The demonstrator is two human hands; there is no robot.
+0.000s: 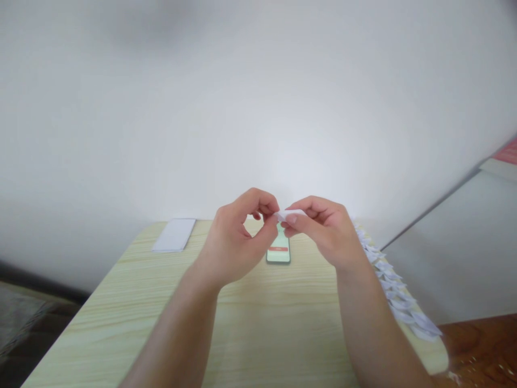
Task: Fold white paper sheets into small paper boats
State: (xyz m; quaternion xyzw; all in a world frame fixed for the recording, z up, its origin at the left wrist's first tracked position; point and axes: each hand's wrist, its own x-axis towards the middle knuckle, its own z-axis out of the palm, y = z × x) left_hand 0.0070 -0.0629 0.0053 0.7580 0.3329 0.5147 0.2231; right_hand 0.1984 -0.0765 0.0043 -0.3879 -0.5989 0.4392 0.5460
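Observation:
Between my two hands is a small folded piece of white paper, held up above the table. My left hand pinches its left tip between thumb and fingers. My right hand grips the paper's right part, with the thumb lying over it. The fingers partly cover the paper, so its full shape is hidden. Below and behind the hands, a phone with a lit screen lies on the table; its upper part is mostly covered by my left hand.
The light wood table meets a white wall. A stack of white paper sheets lies at the back left. Several folded white paper pieces line the right edge. Beyond that edge is a brown floor with small scraps.

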